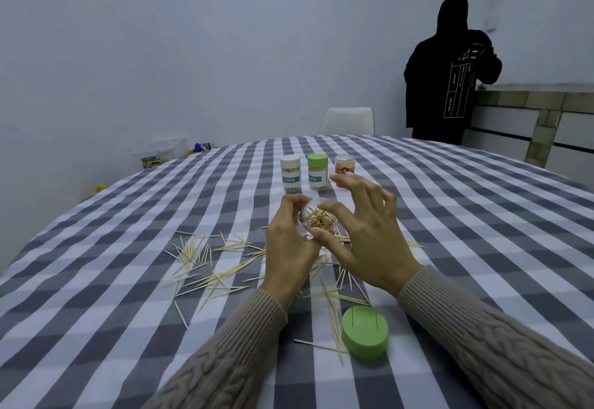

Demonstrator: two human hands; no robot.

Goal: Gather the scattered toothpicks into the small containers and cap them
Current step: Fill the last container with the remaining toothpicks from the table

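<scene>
My left hand (289, 247) grips a small clear container (316, 217) partly filled with toothpicks, its open mouth turned towards me. My right hand (363, 235) is at the container's right side, thumb and forefinger at its rim, the other fingers spread above. Whether it pinches any toothpicks I cannot tell. Scattered toothpicks (205, 267) lie over the checked tablecloth (128, 312), left of and under my hands. A loose green cap (364, 333) lies near my right forearm.
Three capped toothpick containers stand behind my hands: a white-capped one (291, 172), a green-capped one (317, 171) and a small orange one (344, 167). A white chair (348, 120) is at the far edge. A person in black (450, 77) stands at the back right.
</scene>
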